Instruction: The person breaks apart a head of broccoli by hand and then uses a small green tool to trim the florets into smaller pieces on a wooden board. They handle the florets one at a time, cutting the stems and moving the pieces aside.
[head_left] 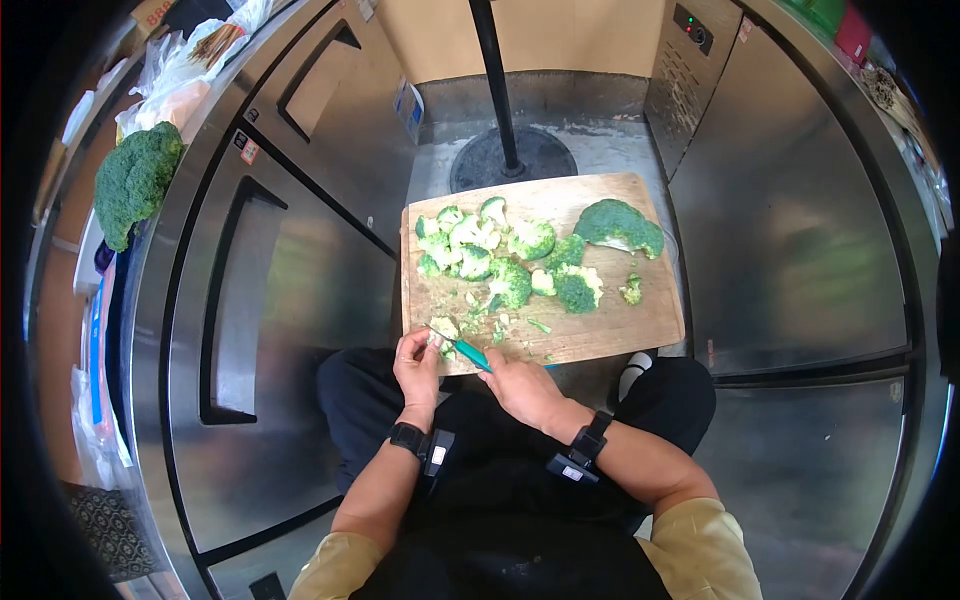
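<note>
At the near left corner of the wooden cutting board point(600, 325), my left hand point(416, 372) pinches a small pale broccoli piece point(444, 326) between thumb and fingers. My right hand point(527, 390) is closed round a small knife point(470, 352) with a teal handle, its thin blade pointing left against that piece. Cut broccoli florets point(470, 240) lie heaped on the left and middle of the board, with crumbs and stem scraps in front of them. A large uncut-looking broccoli chunk point(620, 227) rests at the far right, and a tiny floret point(631, 290) lies below it.
Steel refrigerator doors point(250, 290) stand close on the left, with another steel cabinet point(795, 220) on the right. A black pole on a round base point(515, 155) rises behind the board. A broccoli head point(138, 180) and plastic bags point(185, 85) sit on the left counter.
</note>
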